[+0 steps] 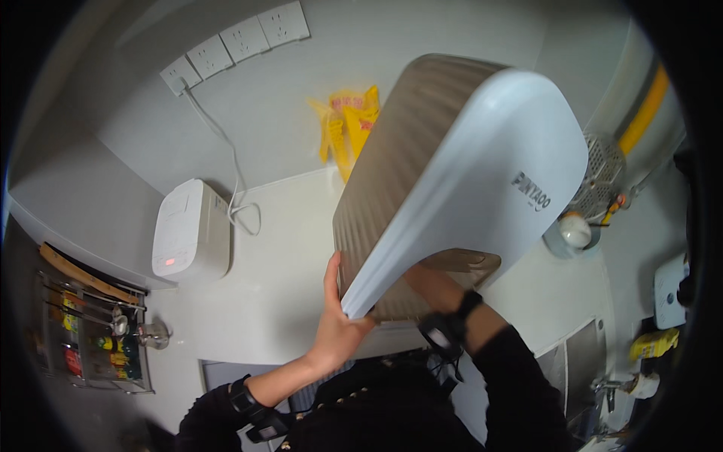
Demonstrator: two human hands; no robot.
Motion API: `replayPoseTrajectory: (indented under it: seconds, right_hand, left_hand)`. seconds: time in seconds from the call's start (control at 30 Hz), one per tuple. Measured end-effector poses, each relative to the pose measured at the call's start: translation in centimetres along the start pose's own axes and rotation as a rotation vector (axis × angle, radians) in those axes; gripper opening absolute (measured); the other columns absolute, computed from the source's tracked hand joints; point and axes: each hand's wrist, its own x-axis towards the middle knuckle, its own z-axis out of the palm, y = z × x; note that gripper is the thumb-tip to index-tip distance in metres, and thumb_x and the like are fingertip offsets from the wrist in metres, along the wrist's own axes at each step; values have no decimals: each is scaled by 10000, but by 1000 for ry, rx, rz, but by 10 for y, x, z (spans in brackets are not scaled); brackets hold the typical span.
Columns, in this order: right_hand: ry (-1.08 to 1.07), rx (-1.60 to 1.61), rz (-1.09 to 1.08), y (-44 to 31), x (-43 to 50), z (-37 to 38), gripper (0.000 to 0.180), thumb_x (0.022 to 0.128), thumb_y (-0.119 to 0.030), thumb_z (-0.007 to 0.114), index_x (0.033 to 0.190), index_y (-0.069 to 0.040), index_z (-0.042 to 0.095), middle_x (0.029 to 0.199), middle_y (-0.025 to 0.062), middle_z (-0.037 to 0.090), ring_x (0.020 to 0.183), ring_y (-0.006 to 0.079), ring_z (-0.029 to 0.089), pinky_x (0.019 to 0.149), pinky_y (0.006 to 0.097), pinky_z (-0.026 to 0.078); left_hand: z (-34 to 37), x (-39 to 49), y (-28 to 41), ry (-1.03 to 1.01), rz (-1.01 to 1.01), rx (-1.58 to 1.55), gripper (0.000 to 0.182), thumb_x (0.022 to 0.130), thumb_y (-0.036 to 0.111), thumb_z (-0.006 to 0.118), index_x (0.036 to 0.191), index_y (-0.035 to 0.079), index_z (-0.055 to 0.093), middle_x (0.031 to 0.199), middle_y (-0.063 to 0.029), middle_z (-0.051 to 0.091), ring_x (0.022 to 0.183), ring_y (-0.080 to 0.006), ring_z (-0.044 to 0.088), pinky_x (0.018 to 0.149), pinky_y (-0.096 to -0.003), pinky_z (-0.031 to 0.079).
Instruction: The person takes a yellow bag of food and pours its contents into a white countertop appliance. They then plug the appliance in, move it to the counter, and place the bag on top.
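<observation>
A large plastic storage box (pixel 497 164) is tilted up over the counter, with a white end panel and a ribbed, see-through brown cover (pixel 412 147). The maker's name PINYAOO is on the white panel. My left hand (pixel 342 333) grips the box's lower left corner, its thumb or a finger laid along the brown side. My right hand (pixel 430 287) reaches in under the white panel at the cut-out; its fingers are hidden behind the panel. A brown see-through part (pixel 463 263) shows through that opening.
A white rice cooker (pixel 189 231) with a lit display stands left on the white counter (pixel 271 271), its cord running to wall sockets (pixel 209 56). Yellow plastic bags (pixel 344 127) lie behind the box. A bowl (pixel 573 237), sink (pixel 582 361) and tap (pixel 613 387) are right; a spice rack (pixel 96 339) is left.
</observation>
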Motion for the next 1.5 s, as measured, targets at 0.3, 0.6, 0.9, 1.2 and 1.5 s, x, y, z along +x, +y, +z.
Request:
replayPoseTrajectory:
  seconds: [0.3, 0.6, 0.9, 1.2, 1.5]
  right_hand:
    - [-212, 305, 233, 62, -6, 69, 140, 876, -145, 497, 830, -60, 599, 785, 51, 624, 725, 203, 597, 710, 328, 542]
    - [-253, 437, 364, 2, -79, 50, 146, 903, -28, 492, 1014, 60, 528, 1049, 163, 570, 1037, 301, 577, 937, 362, 521]
    - [-200, 472, 62, -95, -131, -50, 171, 953, -44, 442, 1018, 75, 547, 1024, 149, 599, 1043, 269, 583, 960, 341, 510]
    - [188, 55, -96, -110, 53, -188, 129, 915, -58, 489, 960, 47, 549, 952, 126, 580, 938, 241, 569, 818, 313, 520]
    - [245, -717, -172, -93, 89, -190, 243, 899, -229, 553, 994, -18, 627, 931, 49, 630, 808, 160, 581, 719, 298, 462]
  left_hand:
    - [-15, -19, -10, 44, -410, -324, 958, 736, -98, 484, 1489, 220, -16, 1297, -124, 336, 974, -208, 513, 683, -364, 574]
    - [-16, -4, -29, 129, -438, -441, 910, 727, -96, 448, 1464, 233, 27, 1230, -136, 378, 994, -269, 537, 703, -457, 605]
    - [-18, -12, -44, 140, -462, -499, 805, 708, -32, 483, 1380, 99, 58, 1256, -244, 381, 1036, -417, 585, 691, -477, 620]
    - [-1, -28, -48, 249, -511, -484, 751, 722, -34, 474, 1350, 110, 89, 1228, -236, 385, 1046, -409, 568, 714, -492, 614]
    - [12, -25, -39, 287, -487, -470, 827, 697, -26, 486, 1396, 126, 73, 1258, -226, 352, 1085, -399, 533, 712, -494, 612]
